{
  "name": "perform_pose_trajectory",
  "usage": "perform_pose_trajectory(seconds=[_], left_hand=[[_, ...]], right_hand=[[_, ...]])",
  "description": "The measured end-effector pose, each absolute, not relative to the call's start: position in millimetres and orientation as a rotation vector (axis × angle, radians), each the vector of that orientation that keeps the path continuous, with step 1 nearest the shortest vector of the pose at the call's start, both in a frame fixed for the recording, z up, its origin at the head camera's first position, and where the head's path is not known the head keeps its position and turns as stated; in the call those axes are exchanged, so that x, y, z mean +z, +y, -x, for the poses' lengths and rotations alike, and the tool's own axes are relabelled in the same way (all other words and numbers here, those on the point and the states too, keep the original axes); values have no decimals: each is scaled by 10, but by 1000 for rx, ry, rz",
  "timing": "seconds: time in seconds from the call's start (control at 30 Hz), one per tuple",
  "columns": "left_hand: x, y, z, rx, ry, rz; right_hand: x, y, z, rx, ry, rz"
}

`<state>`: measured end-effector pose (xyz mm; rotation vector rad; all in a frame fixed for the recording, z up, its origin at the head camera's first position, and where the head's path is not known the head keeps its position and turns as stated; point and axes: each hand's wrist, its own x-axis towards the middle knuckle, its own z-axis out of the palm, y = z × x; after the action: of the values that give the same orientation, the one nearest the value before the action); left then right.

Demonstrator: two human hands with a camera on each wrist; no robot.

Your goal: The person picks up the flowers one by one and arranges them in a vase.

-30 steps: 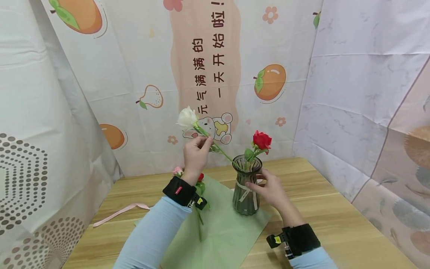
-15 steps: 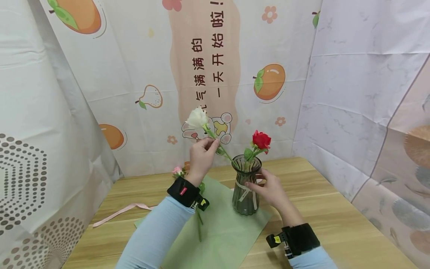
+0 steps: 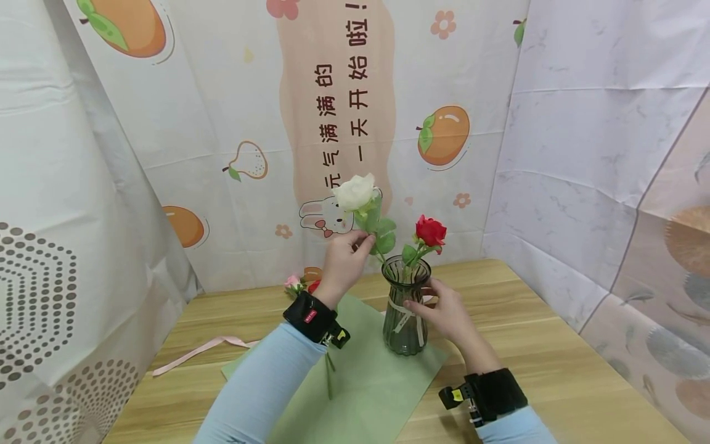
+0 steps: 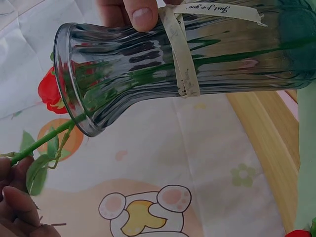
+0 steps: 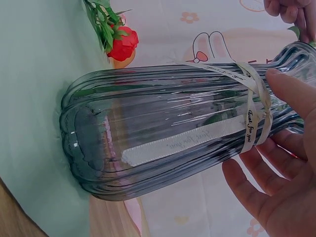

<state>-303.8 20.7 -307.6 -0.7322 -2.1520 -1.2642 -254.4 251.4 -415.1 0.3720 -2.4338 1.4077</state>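
Observation:
My left hand (image 3: 342, 264) pinches the leafy stem of a white rose (image 3: 355, 192) just left of the vase. In the left wrist view, that green stem (image 4: 45, 139) runs through the mouth of a grey ribbed glass vase (image 4: 133, 64). A red rose (image 3: 431, 230) stands in the vase, its bloom above the rim at the right. My right hand (image 3: 450, 311) holds the upright vase at its upper body, thumb on one side and fingers on the other. A cream ribbon (image 5: 252, 116) printed "Just for you" is tied round the vase near my fingers.
Green wrapping paper (image 3: 377, 388) lies under the vase on the wooden table (image 3: 532, 357). Pink (image 3: 292, 282) and red flowers lie left of the vase, partly behind my left wrist. A pink ribbon (image 3: 194, 356) stretches along the table's left side. Printed curtains hang behind.
My left hand has moved right, bringing the white rose nearer the vase and more upright, with its leaves now showing. My right hand and the vase have stayed in place.

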Motion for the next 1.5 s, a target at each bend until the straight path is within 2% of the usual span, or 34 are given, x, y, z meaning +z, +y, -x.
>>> perform_pose_trajectory(seconds=[1.5], left_hand=[[-3257,564,2994,-811,-2537,873]], right_hand=[[-4138,2494,2536,1377,-2414,-386]])
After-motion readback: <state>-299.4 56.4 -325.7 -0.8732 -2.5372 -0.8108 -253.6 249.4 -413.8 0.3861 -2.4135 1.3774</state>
